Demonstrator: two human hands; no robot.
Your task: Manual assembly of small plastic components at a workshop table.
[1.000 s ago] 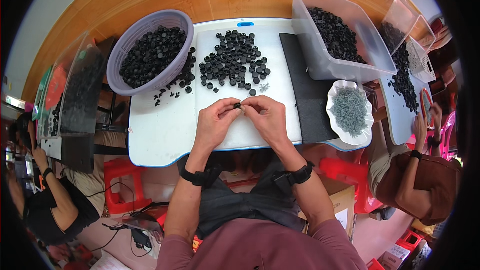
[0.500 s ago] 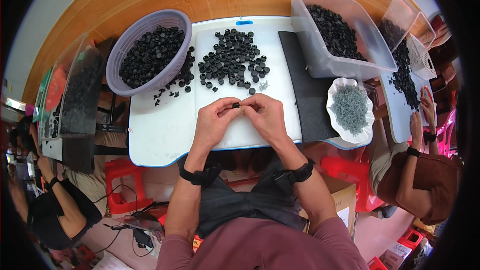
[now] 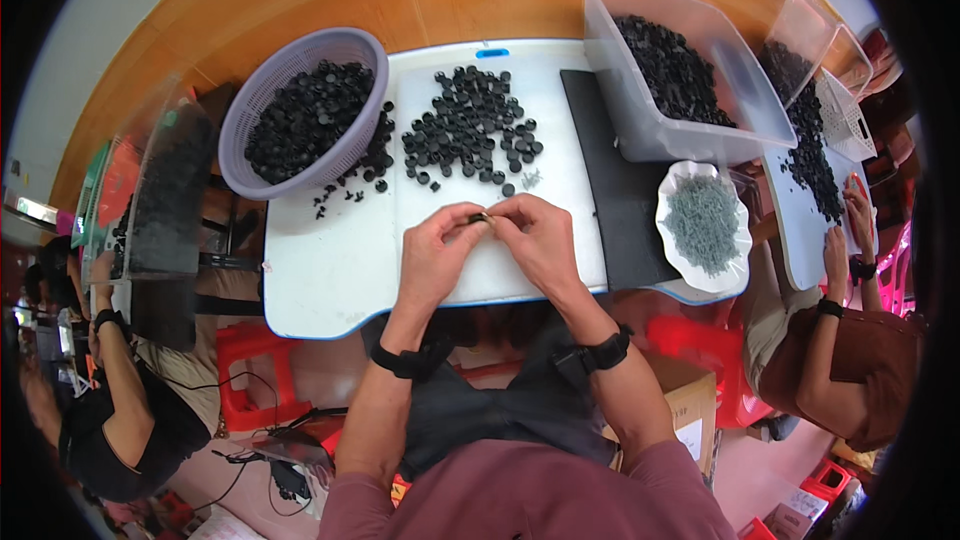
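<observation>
Over the near part of the white table [image 3: 325,275], the fingertips of my two hands meet. My left hand [image 3: 436,252] is closed in a pinch on a small black plastic part [image 3: 478,218], mostly covered by the fingers. My right hand [image 3: 540,242] is pinched against the same spot; whatever lies between its fingertips is too small to make out. Beyond the hands spreads a loose pile of round black caps [image 3: 465,130]. A few small grey screws [image 3: 531,180] lie at its near right edge.
A purple basket [image 3: 232,145] of black caps stands at the back left, small black pieces beside it. To the right are a black mat [image 3: 625,230], a clear bin [image 3: 690,140] of black parts and a white scalloped dish [image 3: 740,258] of grey screws. Co-workers sit on both sides.
The black part between my fingertips shows less and lies flatter than before. The whole view has shifted slightly. On the left, a co-worker's hand has moved up beside a clear bin.
</observation>
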